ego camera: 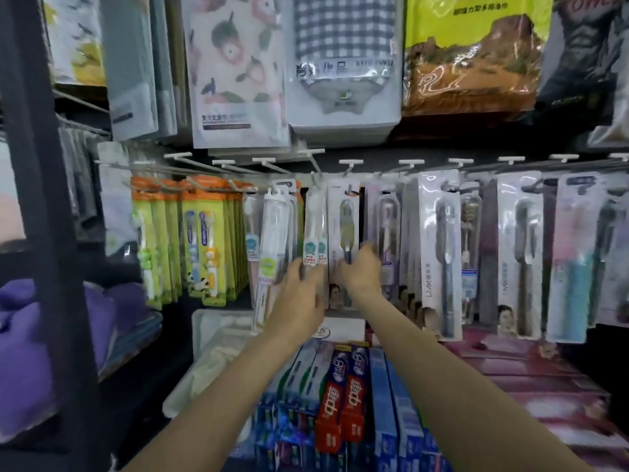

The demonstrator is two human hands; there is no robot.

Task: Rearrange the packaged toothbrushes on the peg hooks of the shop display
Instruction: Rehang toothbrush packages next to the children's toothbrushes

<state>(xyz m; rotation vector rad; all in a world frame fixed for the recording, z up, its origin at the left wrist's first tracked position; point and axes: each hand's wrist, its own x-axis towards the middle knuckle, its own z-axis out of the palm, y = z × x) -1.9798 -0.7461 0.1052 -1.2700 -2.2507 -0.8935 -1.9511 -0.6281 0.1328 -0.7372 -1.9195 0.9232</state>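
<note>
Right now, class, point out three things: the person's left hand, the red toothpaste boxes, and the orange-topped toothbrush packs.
left hand (299, 294), head view, back of the hand.
red toothpaste boxes (342, 403), head view, red front face.
orange-topped toothbrush packs (204, 240), head view, yellow-green card front.

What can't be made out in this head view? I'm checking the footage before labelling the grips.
- Left hand fingertips: motion-blurred against the white CLEAN-labelled toothbrush packs; the grip is unclear.
- Right hand fingers: blurred and partly behind the grey-carded toothbrush pack; whether they pinch it is uncertain.
- Small print on the packs: too small and soft to read.
- Purple folded towels: cut off by the left edge.
</note>
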